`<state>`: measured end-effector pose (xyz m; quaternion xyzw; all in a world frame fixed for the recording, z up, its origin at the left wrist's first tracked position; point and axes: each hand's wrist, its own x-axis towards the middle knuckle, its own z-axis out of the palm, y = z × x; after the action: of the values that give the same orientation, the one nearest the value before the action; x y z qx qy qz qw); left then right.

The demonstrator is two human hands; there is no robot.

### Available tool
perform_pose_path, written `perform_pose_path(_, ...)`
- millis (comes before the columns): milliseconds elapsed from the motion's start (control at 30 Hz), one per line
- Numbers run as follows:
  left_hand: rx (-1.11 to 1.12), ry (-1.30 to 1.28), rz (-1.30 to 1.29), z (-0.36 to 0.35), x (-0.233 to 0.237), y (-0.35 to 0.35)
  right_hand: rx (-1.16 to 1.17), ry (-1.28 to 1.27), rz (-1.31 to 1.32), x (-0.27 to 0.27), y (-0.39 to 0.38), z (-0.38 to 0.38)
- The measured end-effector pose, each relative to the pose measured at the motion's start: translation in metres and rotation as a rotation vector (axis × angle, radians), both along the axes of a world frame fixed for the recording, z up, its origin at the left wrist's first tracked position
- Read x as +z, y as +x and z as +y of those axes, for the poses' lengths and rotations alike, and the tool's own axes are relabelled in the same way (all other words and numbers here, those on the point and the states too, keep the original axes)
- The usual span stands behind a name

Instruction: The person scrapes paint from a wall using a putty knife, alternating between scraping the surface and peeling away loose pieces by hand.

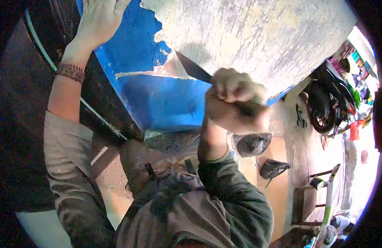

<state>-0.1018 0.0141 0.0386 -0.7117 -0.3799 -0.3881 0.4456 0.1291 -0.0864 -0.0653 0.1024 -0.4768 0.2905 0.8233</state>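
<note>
In front of me is a broad panel with blue paint (162, 99) along its near and left sides. Bare, streaked whitish surface (249, 37) spreads over the rest, and the paint's border is ragged. My right hand (236, 99), blurred, is closed round the hidden handle of a knife (193, 68). Its dark blade points up and left, the tip at the ragged paint border. My left hand (102, 18) lies with fingers stretched over the panel's upper left edge; the fingertips are cut off by the frame. A braided bracelet (71, 72) circles that wrist.
A dark frame (104, 103) with a pale strip borders the panel on the left. Black plastic bags (253, 144) rest on the floor near my right elbow. Further right stand a motorcycle (323, 103) and a wooden stool-like frame (298, 202). A sandal (300, 115) lies nearby.
</note>
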Motion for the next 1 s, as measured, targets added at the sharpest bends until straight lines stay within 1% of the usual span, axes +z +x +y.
perform_pose_path(33, -0.004, 0.015, 0.011, 0.000, 0.002, -0.001, 0.053, 0.069, -0.021, 0.002, 0.007, 0.000)
perform_pose_path(67, 0.004, 0.026, 0.011, 0.001, 0.004, -0.002, 0.147, 0.219, 0.048, 0.002, 0.012, -0.004)
perform_pose_path(100, 0.015, 0.005, 0.015, -0.001, 0.002, -0.001, -0.026, 0.373, 0.097, 0.000, 0.010, 0.011)
perform_pose_path(167, 0.019, -0.016, 0.026, -0.004, 0.000, 0.000, 0.011, 0.066, 0.113, -0.007, -0.006, 0.030)
perform_pose_path(200, 0.037, -0.076, 0.016, -0.007, 0.000, 0.000, 0.063, 0.067, 0.104, -0.007, -0.002, 0.030)
perform_pose_path(233, 0.060, -0.128, 0.001, -0.009, 0.002, -0.001, 0.067, 0.078, 0.102, -0.004, 0.002, 0.031)
perform_pose_path(300, 0.053, -0.136, 0.017, -0.015, -0.003, 0.001, -0.008, 0.124, -0.043, -0.004, 0.011, 0.018)
perform_pose_path(333, 0.049, -0.127, 0.031, -0.015, -0.002, 0.000, 0.034, 0.196, -0.040, 0.000, 0.020, 0.009)
perform_pose_path(367, 0.053, -0.128, 0.032, -0.012, -0.004, -0.001, 0.311, 0.429, 0.218, -0.010, 0.016, 0.025)
perform_pose_path(433, 0.019, -0.070, 0.036, -0.007, -0.008, -0.001, -0.020, 0.179, 0.001, -0.014, 0.013, 0.031)
perform_pose_path(467, 0.016, -0.069, 0.037, -0.006, -0.009, -0.001, 0.101, 0.072, 0.101, -0.018, 0.000, 0.036)
perform_pose_path(500, 0.028, -0.075, 0.038, -0.007, -0.008, -0.001, 0.132, 0.021, 0.152, -0.017, -0.002, 0.031)
perform_pose_path(567, 0.040, -0.090, 0.041, -0.012, -0.010, 0.000, 0.037, 0.016, 0.043, -0.015, 0.000, 0.023)
perform_pose_path(633, 0.107, -0.214, 0.013, -0.017, -0.005, 0.001, 0.122, 0.275, 0.082, -0.013, 0.017, 0.012)
perform_pose_path(667, 0.110, -0.215, 0.011, -0.017, -0.005, 0.000, 0.225, 0.496, 0.163, -0.013, 0.015, 0.024)
perform_pose_path(700, 0.099, -0.210, 0.013, -0.016, -0.006, 0.000, 0.225, 0.492, 0.162, -0.015, 0.008, 0.029)
perform_pose_path(767, 0.085, -0.202, 0.015, -0.012, -0.008, 0.000, -0.028, 0.053, 0.045, -0.020, -0.005, 0.033)
perform_pose_path(833, 0.036, -0.066, 0.062, -0.007, -0.011, -0.002, -0.002, 0.039, 0.025, -0.023, 0.002, 0.023)
perform_pose_path(900, 0.050, -0.085, 0.053, -0.009, -0.012, -0.001, 0.077, 0.337, 0.126, -0.019, 0.014, 0.012)
perform_pose_path(933, 0.060, -0.110, 0.042, -0.010, -0.013, -0.001, 0.164, 0.419, 0.226, -0.026, 0.013, 0.020)
perform_pose_path(967, 0.061, -0.120, 0.041, -0.013, -0.014, -0.001, 0.164, 0.409, 0.225, -0.029, 0.009, 0.026)
perform_pose_path(1000, 0.078, -0.151, 0.039, -0.015, -0.012, -0.001, 0.122, 0.237, 0.145, -0.029, -0.001, 0.033)
